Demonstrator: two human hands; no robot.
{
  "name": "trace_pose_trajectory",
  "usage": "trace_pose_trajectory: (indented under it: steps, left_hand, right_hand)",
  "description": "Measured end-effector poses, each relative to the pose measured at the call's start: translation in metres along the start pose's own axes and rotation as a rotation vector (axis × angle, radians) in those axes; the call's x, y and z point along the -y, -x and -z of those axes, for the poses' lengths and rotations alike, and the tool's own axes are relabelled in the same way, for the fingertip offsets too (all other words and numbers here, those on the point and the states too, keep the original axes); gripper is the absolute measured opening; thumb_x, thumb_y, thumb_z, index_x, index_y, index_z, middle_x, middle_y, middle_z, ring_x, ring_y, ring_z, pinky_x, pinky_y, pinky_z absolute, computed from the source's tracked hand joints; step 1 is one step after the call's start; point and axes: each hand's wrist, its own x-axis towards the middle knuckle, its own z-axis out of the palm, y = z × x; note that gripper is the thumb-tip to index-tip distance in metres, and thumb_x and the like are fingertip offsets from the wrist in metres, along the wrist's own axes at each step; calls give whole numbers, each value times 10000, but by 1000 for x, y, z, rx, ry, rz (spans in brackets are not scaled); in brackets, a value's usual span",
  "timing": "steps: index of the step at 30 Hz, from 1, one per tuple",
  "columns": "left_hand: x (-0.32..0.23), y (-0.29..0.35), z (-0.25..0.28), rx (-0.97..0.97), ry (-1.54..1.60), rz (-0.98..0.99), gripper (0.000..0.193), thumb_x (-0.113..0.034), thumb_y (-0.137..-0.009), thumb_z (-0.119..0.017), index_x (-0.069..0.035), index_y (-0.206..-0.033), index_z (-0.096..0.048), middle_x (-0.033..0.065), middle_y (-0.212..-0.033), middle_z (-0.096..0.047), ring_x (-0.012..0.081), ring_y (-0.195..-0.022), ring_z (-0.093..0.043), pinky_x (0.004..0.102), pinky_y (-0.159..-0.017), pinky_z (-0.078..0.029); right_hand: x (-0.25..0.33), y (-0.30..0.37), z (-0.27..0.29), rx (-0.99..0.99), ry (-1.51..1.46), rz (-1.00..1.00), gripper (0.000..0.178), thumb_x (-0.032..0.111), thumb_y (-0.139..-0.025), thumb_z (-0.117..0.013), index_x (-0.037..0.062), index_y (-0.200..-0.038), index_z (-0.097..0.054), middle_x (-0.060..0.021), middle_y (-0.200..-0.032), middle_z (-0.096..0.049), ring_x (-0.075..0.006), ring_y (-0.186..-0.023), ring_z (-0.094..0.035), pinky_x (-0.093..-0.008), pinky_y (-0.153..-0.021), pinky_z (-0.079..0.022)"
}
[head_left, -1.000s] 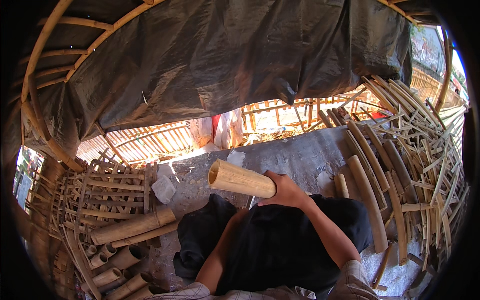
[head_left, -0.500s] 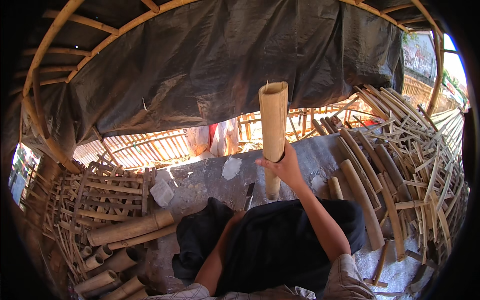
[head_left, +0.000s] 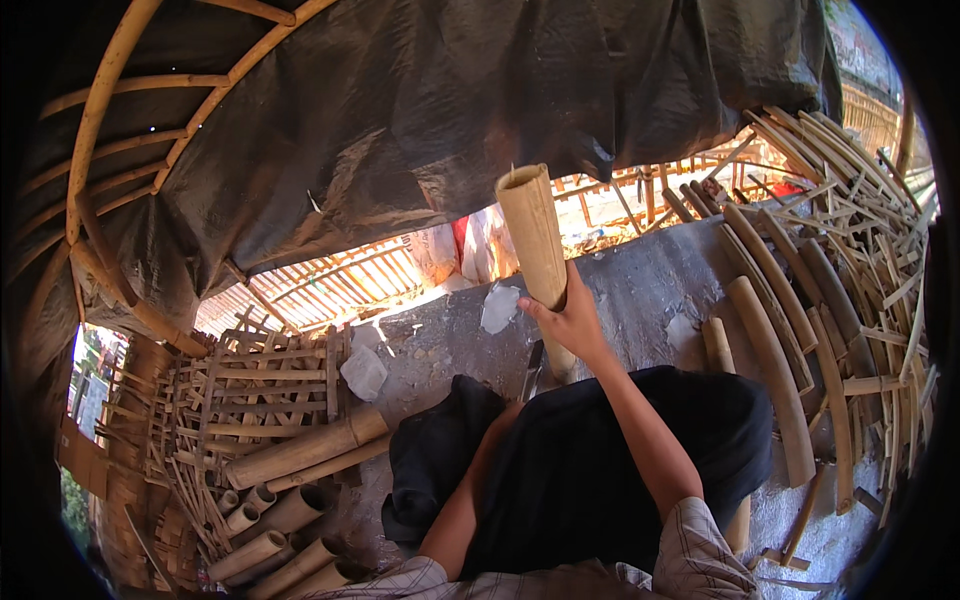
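Observation:
My right hand [head_left: 575,318] is closed around the side of a thick, pale bamboo tube [head_left: 534,235]. The tube stands nearly upright, tilted slightly left, with its open hollow end on top and a thin splinter at the rim. Its lower end goes down behind my dark-clothed leg [head_left: 610,450]. Low on the left, my left hand [head_left: 511,412] is mostly hidden beside that leg. From it rises the dark blade of a knife [head_left: 533,368], close to the tube's foot; the handle and fingers do not show.
Split bamboo lengths [head_left: 770,375] and a heap of thin strips [head_left: 890,290] lie at right. Cut tubes [head_left: 285,510], a thick bamboo piece [head_left: 305,450] and a slatted frame [head_left: 265,385] are at left. A black tarp [head_left: 420,120] hangs ahead, above a bamboo fence [head_left: 340,285].
The view has shifted, so the surroundings sit further right in the picture. The bamboo tube in my right hand now leans slightly left and its foot is lower behind my leg.

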Motion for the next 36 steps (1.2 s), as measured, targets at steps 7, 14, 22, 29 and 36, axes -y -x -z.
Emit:
trace_pose_trajectory:
  steps: [7, 14, 22, 29, 36]
  left_hand:
    - [1, 4, -13, -7, 16, 13, 400, -250, -845, -694, 36, -1113, -614, 112, -1007, -653, 214, -848, -624, 348, -714, -473]
    - [3, 20, -17, -32, 15, 34, 381, -228, -826, -706, 41, -1081, -619, 110, -954, -665, 214, -795, -632, 346, -674, -478]
    - [5, 22, -6, -64, -53, 63, 359, -203, -805, -720, 48, -1044, -625, 107, -893, -677, 213, -734, -641, 343, -628, -483]
    - [-10, 15, 11, -259, -225, 188, 341, -181, -786, -732, 53, -1012, -631, 105, -840, -688, 213, -681, -648, 340, -587, -487]
    - [-152, 89, 19, -500, 157, 75, 144, -27, -742, -708, -36, -791, -572, 51, -622, -586, 132, -470, -556, 269, -419, -425]
  right_hand:
    - [17, -7, 30, 118, -142, -14, 658, 181, -817, -770, -34, -1365, -474, -216, -1165, -661, -265, -1112, -632, -382, -951, -477]
    - [38, -13, 51, 170, -125, 35, 679, 185, -823, -775, -35, -1384, -462, -219, -1213, -652, -287, -1146, -626, -396, -976, -475]
    - [53, -11, 45, 91, 29, 81, 716, 303, -709, -938, -47, -1222, -581, -170, -1127, -618, -286, -1011, -655, -375, -814, -547]
    - [64, -5, 41, 22, 123, 53, 764, 297, -649, -957, -38, -1229, -588, -174, -1066, -562, -315, -926, -582, -429, -818, -516]
    - [63, 3, 25, -58, 128, 103, 755, 263, -621, -963, -48, -1207, -602, -185, -1078, -574, -345, -963, -591, -442, -849, -505]
